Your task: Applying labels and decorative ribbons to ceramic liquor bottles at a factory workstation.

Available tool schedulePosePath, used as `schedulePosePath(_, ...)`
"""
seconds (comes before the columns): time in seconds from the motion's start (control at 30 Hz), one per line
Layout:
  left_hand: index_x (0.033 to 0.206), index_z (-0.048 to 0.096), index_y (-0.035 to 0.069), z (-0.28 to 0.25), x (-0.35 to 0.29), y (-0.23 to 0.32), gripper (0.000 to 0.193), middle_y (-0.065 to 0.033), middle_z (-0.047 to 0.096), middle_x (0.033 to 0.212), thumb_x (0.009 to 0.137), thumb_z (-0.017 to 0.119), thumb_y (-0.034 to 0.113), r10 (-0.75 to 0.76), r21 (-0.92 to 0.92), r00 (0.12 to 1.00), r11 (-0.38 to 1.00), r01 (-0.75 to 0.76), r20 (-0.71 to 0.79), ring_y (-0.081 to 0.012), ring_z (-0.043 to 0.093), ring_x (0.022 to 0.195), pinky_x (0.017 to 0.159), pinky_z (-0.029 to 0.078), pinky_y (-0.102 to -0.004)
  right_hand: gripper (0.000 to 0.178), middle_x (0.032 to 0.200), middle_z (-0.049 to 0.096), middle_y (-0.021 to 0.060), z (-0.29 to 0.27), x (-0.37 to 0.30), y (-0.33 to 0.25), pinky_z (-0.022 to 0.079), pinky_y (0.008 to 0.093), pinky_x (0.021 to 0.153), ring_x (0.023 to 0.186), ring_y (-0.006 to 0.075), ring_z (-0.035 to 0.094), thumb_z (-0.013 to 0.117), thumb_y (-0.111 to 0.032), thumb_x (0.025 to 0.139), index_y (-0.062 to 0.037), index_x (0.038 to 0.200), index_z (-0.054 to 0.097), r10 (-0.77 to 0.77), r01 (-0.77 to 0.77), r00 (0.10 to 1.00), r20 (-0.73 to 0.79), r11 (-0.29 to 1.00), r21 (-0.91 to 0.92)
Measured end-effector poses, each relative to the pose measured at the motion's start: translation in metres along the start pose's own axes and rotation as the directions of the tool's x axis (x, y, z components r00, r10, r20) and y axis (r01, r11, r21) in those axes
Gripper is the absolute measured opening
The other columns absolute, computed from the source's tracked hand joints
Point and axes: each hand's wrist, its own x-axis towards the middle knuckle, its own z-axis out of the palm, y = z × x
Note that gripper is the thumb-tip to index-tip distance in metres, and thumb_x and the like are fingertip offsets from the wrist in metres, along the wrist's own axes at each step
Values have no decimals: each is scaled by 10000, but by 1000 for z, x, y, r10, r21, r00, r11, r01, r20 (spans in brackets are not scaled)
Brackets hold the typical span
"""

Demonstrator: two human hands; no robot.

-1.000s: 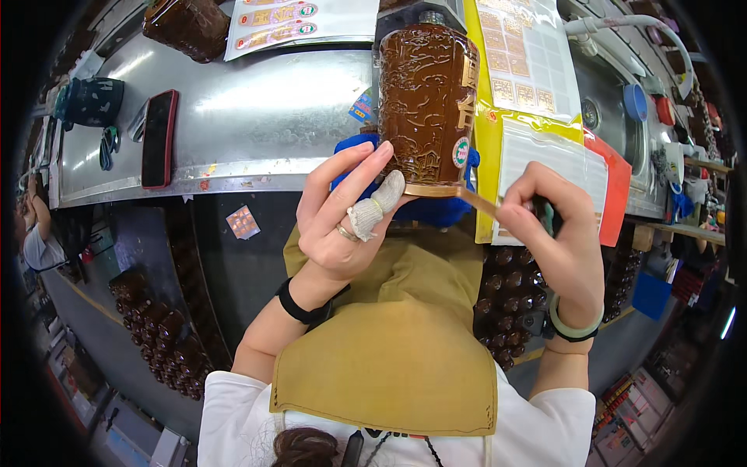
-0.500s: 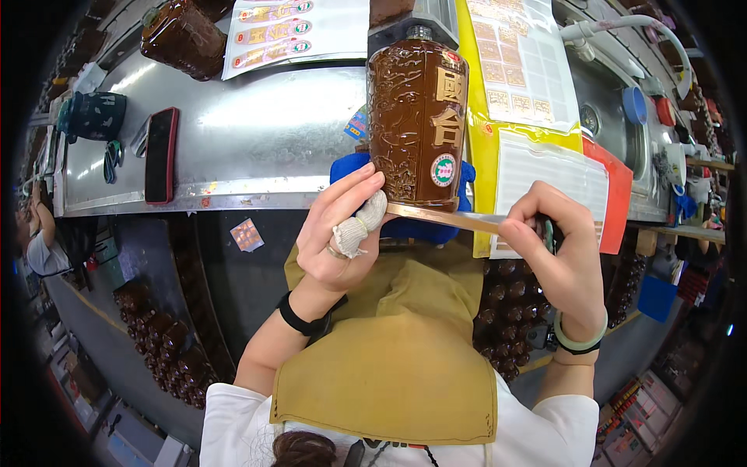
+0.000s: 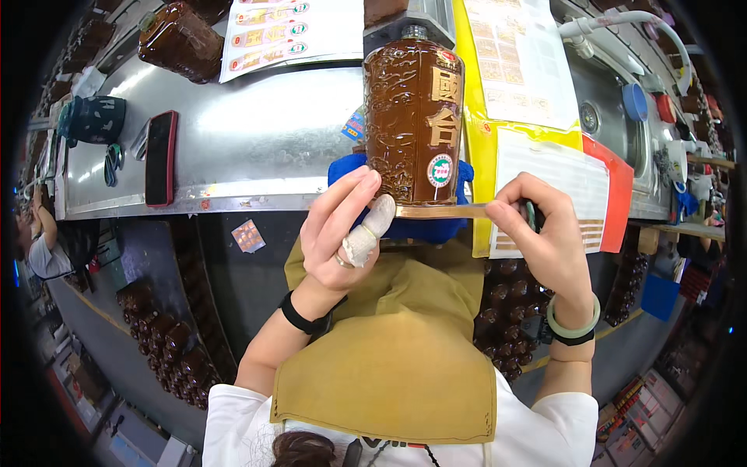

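Note:
A glossy dark-brown bottle (image 3: pixel 408 117) with raised patterns, gold characters and a round green-white sticker lies on a blue cloth pad (image 3: pixel 428 229), neck pointing away. My left hand (image 3: pixel 338 229) grips the bottle's near left corner, fingertips against its side. A pale fabric cover (image 3: pixel 372 231) wraps one of its digits, which presses at the left end of a narrow gold strip (image 3: pixel 440 211). That strip runs along the bottle's base. Its right end is pinched between thumb and forefinger of my right hand (image 3: pixel 545 229). Something dark green shows partly inside that hand's curled fingers; its kind is hidden.
Sticker sheets (image 3: pixel 517 66) and a striped sheet (image 3: pixel 548 187) lie on a yellow sheet at right, beside a sink (image 3: pixel 615 117). On the metal bench at left are a phone (image 3: pixel 161 158), a dark jar (image 3: pixel 92 118), scissors (image 3: pixel 113 163) and another brown bottle (image 3: pixel 180 43).
My right hand has shifted a little left. The strip, earlier slanting down to the right, now runs nearly level along the base. The covered digit has turned more upright.

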Motion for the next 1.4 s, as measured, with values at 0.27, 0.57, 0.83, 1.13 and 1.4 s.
schedulePosePath(0.27, 1093, 804, 165, 1, 7, 20, 413, -106, 643, 1332, 779, 711, -86, 61, 219, 995, 973, -77, 80, -352, 535, 1289, 982, 536, -401, 203, 749, 668, 92, 4, 2, 3, 474, 310, 657, 674, 157, 583, 767, -132, 897, 41, 841, 678, -7, 7, 1000, 14, 1000, 10)
schedulePosePath(0.57, 1026, 725, -33, 5, 11, 8, 276, -143, 734, 1108, 773, 776, -131, -125, -73, 991, 990, 121, -47, -364, 740, 1003, 828, 642, -366, 220, 766, 681, 98, 9, 6, 1, 478, 312, 659, 680, 160, 600, 779, -159, 897, 38, 864, 688, -21, 21, 1000, 18, 999, 29)
schedulePosePath(0.83, 1075, 768, 74, -1, 6, 8, 340, -158, 659, 1310, 796, 719, -115, 77, 95, 996, 992, -82, 52, -348, 629, 1197, 946, 588, -416, 221, 789, 686, 106, 7, 3, -2, 486, 324, 670, 687, 171, 607, 773, -170, 902, 35, 874, 695, -46, 46, 999, 16, 999, 20)
schedulePosePath(1.13, 1127, 784, 60, 5, 11, 17, 387, -137, 662, 1304, 756, 801, -46, -12, 40, 1000, 999, 12, 15, -328, 660, 1109, 892, 587, -381, 207, 789, 682, 114, 9, 4, -3, 483, 331, 682, 704, 194, 610, 770, -161, 896, 33, 876, 701, -71, 71, 997, 6, 997, -5)
schedulePosePath(1.4, 1264, 615, -104, 3, -2, 1, 496, -265, 650, 1246, 792, 752, -168, -152, -191, 988, 970, 149, 0, -346, 679, 1150, 1010, 568, -405, 192, 770, 671, 108, 12, 4, -7, 462, 334, 657, 686, 202, 595, 773, -153, 890, 25, 878, 702, -90, 90, 996, 21, 996, 28)
